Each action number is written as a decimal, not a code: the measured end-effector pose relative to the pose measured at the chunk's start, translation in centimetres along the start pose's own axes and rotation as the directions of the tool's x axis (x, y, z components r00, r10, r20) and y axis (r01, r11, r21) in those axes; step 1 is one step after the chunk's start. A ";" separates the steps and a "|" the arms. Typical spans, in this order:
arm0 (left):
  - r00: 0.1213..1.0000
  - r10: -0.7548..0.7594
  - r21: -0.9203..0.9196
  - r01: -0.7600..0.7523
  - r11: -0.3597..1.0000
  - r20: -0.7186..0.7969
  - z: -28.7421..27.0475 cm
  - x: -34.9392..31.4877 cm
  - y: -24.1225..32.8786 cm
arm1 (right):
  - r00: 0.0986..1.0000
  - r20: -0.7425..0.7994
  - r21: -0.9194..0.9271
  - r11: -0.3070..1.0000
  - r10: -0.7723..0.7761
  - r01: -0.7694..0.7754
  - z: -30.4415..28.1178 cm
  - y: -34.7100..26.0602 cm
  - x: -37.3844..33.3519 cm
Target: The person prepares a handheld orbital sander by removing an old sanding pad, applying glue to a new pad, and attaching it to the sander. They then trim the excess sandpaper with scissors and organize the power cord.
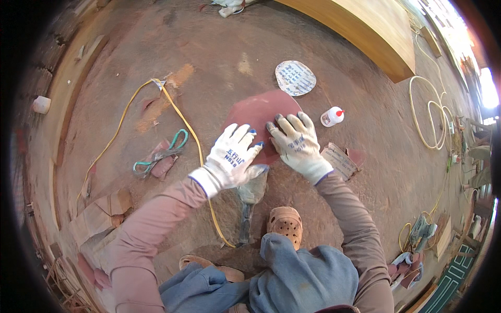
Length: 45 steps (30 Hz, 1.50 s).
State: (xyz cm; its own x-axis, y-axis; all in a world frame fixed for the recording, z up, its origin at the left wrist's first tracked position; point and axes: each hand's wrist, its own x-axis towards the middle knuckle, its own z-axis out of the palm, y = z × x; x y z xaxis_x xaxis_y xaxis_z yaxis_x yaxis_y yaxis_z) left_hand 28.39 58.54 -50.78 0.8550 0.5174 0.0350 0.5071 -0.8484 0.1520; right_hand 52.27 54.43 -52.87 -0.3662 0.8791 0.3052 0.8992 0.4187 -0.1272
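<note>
Under both my hands lies a dark red abrasive sheet [261, 107], roughly round, on the dusty ground. My left hand [232, 156], in a white work glove with blue fingertips, rests flat on its left side with the fingers apart. On the right side presses my right hand [298, 143], in a dirtier glove, its fingers also spread flat. Partly hidden below my left hand is a grey power tool [253, 190] with a dark handle. A round white printed sheet [296, 78] and a white glue bottle [332, 116] with a red tip lie just beyond my right hand.
Scissors [166, 154] with teal handles lie left, over red scraps. A yellow cord [183, 117] loops along the left. Torn printed paper [338, 160] is beside my right wrist. A wooden slab [365, 26] stands far right, near a coiled pale hose [412, 112]. Wood blocks [99, 216] lie left.
</note>
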 end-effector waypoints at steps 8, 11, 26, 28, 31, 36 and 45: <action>0.817 -0.497 -0.244 0.439 0.865 -0.292 5.0 6.7 1.5 | 0.991 -0.019 0.003 0.991 0.134 -0.134 2.0 -5.7 -2.7; 0.863 -0.414 -0.009 0.430 0.903 -0.291 5.9 6.7 1.1 | 0.959 -0.144 0.267 0.943 0.245 -0.201 0.5 -6.0 -3.9; 0.901 -0.425 0.012 0.427 0.904 -0.090 4.1 7.4 1.8 | 0.538 0.459 0.880 -0.276 0.707 -0.387 3.0 -6.0 -7.2; 0.917 -0.397 0.012 0.398 0.917 -0.045 3.3 7.5 1.5 | 0.570 0.407 0.907 -0.244 0.714 -0.342 3.9 -5.5 -7.3; 0.928 -0.363 0.003 0.364 0.931 -0.087 3.5 7.0 0.8 | 0.575 0.432 0.900 -0.295 0.695 -0.321 3.8 -5.2 -7.2; 0.927 -0.339 0.001 0.344 0.939 -0.163 5.0 6.6 0.5 | 0.520 0.253 0.958 -0.137 0.816 -0.252 1.7 -6.6 -5.4; 0.849 -0.521 -0.254 0.486 0.836 -0.086 5.8 6.5 0.3 | 0.672 0.415 0.617 0.353 0.614 -0.703 -2.3 -5.4 3.3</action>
State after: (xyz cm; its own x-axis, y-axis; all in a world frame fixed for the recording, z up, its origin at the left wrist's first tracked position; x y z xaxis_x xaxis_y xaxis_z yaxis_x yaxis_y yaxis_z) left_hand 34.76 61.02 -56.22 0.4529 0.8908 0.0360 0.8123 -0.4290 0.3952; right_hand 46.72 54.52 -49.00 0.2063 0.9421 -0.2644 0.4271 -0.3298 -0.8419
